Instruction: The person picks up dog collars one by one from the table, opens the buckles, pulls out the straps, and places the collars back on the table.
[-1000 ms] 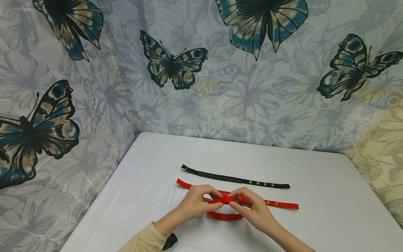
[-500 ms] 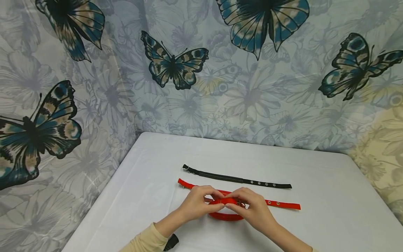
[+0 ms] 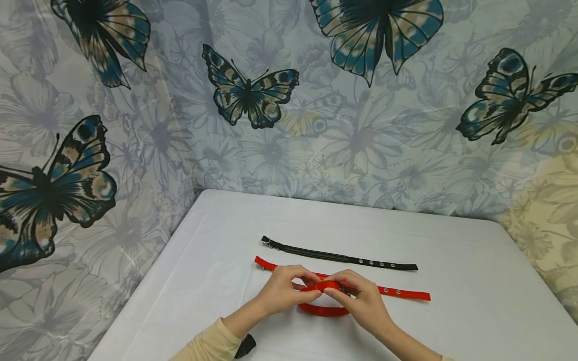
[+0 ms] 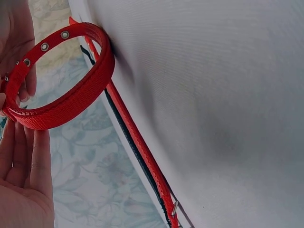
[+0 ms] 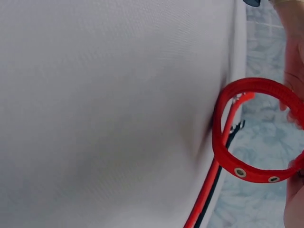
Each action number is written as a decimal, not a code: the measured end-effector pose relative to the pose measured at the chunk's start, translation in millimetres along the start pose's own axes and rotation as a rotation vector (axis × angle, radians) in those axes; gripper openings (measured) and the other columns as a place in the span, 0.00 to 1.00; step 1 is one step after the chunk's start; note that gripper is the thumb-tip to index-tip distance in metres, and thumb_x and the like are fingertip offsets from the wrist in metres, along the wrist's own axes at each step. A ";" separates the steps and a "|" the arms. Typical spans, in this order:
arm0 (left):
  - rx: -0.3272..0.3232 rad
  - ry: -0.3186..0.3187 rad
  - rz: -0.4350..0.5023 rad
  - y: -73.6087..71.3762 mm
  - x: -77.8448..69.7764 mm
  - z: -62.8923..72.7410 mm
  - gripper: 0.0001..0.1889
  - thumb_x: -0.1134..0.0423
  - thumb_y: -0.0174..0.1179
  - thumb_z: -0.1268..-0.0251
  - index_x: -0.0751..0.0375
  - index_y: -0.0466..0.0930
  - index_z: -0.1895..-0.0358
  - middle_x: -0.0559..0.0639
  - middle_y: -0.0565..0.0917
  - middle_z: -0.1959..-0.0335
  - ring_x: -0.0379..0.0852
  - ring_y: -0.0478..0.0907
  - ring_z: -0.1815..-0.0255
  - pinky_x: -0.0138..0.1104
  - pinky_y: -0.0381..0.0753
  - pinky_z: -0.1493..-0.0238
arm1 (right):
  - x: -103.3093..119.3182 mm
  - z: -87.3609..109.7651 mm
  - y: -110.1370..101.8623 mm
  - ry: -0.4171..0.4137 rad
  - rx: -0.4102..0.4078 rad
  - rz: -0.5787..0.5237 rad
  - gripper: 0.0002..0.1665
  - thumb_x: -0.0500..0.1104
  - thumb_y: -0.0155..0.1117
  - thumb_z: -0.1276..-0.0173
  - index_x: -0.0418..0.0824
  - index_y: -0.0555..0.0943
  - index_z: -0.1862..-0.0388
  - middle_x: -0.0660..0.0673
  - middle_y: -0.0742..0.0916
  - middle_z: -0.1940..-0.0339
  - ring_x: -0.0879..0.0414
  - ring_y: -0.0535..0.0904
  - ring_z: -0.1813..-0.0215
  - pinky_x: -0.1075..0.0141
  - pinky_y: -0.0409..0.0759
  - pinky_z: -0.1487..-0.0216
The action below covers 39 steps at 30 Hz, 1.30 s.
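Observation:
A red collar [image 3: 323,311] with metal eyelets is bent into a loop, its lower curve close over the white table. At the loop's upper side, my left hand [image 3: 285,287] pinches the strap between thumb and fingers. My right hand [image 3: 361,299] pinches the same strap just to the right, beside the metal buckle, which its fingers partly cover. In the left wrist view the looped collar [image 4: 78,102] shows its padded band and several eyelets. Seen from the right wrist, the collar [image 5: 219,126] forms a round ring with fingers at its far side.
Behind the hands lies a second red collar [image 3: 408,294], stretched flat and partly hidden by them. Farther back a black collar [image 3: 316,253] lies nearly parallel. A black object [image 3: 246,346] shows beside the left sleeve. Butterfly-print fabric [image 3: 361,150] rises behind the white table [image 3: 217,220].
My right fingertips have shifted slightly left along the strap, closer to the left fingertips. The left hand keeps its pinch, and the two flat collars lie as before.

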<state>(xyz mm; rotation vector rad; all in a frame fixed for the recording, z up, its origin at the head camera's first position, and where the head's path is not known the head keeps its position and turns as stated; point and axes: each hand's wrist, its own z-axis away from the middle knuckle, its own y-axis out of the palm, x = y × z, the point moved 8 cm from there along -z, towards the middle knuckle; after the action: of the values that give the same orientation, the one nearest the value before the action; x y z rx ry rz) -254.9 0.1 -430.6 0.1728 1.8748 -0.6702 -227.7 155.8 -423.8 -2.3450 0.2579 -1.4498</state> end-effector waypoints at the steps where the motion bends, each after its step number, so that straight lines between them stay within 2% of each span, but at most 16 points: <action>1: -0.004 -0.007 0.003 -0.2 -1.6 0.5 0.08 0.67 0.70 0.42 0.58 0.87 0.59 0.47 0.85 0.65 0.45 0.80 0.62 0.34 0.84 0.60 | -2.7 0.7 0.5 0.016 -0.004 -0.022 0.10 0.42 0.73 0.40 0.51 0.85 0.59 0.55 0.85 0.62 0.58 0.81 0.63 0.67 0.83 0.61; 6: -0.021 -0.015 0.023 -3.5 -17.3 3.4 0.09 0.73 0.68 0.44 0.67 0.86 0.59 0.55 0.85 0.65 0.54 0.81 0.61 0.38 0.84 0.59 | -10.2 3.3 2.0 0.071 -0.028 -0.081 0.11 0.41 0.72 0.39 0.47 0.85 0.57 0.51 0.86 0.62 0.57 0.82 0.61 0.66 0.84 0.58; 13: -0.055 -0.020 0.048 -7.1 -22.7 7.3 0.07 0.73 0.69 0.44 0.68 0.85 0.62 0.57 0.86 0.66 0.47 0.82 0.62 0.32 0.84 0.61 | -22.7 5.8 0.9 0.312 -0.049 -0.185 0.13 0.44 0.72 0.39 0.44 0.85 0.55 0.47 0.87 0.58 0.50 0.83 0.56 0.66 0.82 0.56; 16: -0.047 -0.012 0.054 -6.9 -28.4 7.9 0.07 0.74 0.68 0.44 0.69 0.85 0.61 0.58 0.86 0.65 0.49 0.82 0.62 0.31 0.84 0.62 | -27.0 5.9 0.3 0.360 -0.031 -0.186 0.14 0.45 0.72 0.38 0.43 0.85 0.54 0.46 0.87 0.58 0.48 0.82 0.55 0.65 0.82 0.56; 21: -0.051 -0.024 0.036 -9.3 -25.4 8.9 0.07 0.73 0.68 0.43 0.68 0.86 0.61 0.57 0.86 0.65 0.46 0.82 0.63 0.29 0.83 0.62 | -25.0 -0.1 -0.9 0.350 0.019 -0.126 0.14 0.45 0.73 0.39 0.44 0.84 0.55 0.44 0.85 0.58 0.49 0.84 0.58 0.66 0.82 0.57; 24: -0.052 -0.037 0.033 -10.7 -23.9 8.6 0.07 0.72 0.68 0.42 0.68 0.86 0.60 0.57 0.86 0.65 0.44 0.81 0.63 0.29 0.83 0.62 | -21.3 -5.8 -3.1 0.331 0.028 -0.056 0.13 0.47 0.74 0.40 0.47 0.84 0.58 0.47 0.84 0.62 0.53 0.82 0.58 0.67 0.82 0.60; 29: -0.054 -0.048 0.014 -10.8 -19.0 5.7 0.07 0.70 0.68 0.41 0.66 0.87 0.59 0.54 0.86 0.66 0.40 0.81 0.63 0.29 0.82 0.62 | -12.9 -16.9 0.0 0.211 0.086 0.020 0.17 0.51 0.72 0.38 0.52 0.84 0.50 0.54 0.84 0.61 0.56 0.77 0.55 0.68 0.82 0.57; 32: -0.059 -0.070 -0.001 -9.2 -4.8 3.9 0.07 0.67 0.69 0.41 0.61 0.88 0.59 0.49 0.86 0.66 0.37 0.80 0.64 0.29 0.82 0.63 | -11.2 -22.3 1.5 0.167 0.111 0.033 0.17 0.53 0.71 0.38 0.53 0.85 0.50 0.57 0.86 0.59 0.58 0.79 0.56 0.67 0.82 0.56; 36: -0.076 -0.108 -0.017 -8.6 15.9 1.5 0.08 0.62 0.70 0.41 0.55 0.89 0.58 0.43 0.87 0.65 0.35 0.80 0.64 0.30 0.82 0.66 | -14.8 -28.5 -2.0 0.215 0.114 0.042 0.13 0.52 0.72 0.39 0.52 0.86 0.56 0.55 0.87 0.64 0.56 0.81 0.61 0.66 0.84 0.62; 39: -0.095 -0.120 -0.030 -10.9 21.7 -0.4 0.08 0.57 0.70 0.41 0.51 0.89 0.59 0.39 0.86 0.67 0.35 0.80 0.63 0.31 0.81 0.66 | -17.9 -34.2 -6.5 0.273 0.117 0.064 0.14 0.52 0.72 0.39 0.49 0.86 0.55 0.52 0.86 0.67 0.54 0.82 0.64 0.65 0.83 0.66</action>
<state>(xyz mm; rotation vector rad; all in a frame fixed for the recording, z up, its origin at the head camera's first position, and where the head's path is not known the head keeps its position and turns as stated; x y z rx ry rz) -268.5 -12.8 -446.0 0.0420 1.7924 -0.5971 -266.5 160.6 -422.2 -2.0270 0.3084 -1.7042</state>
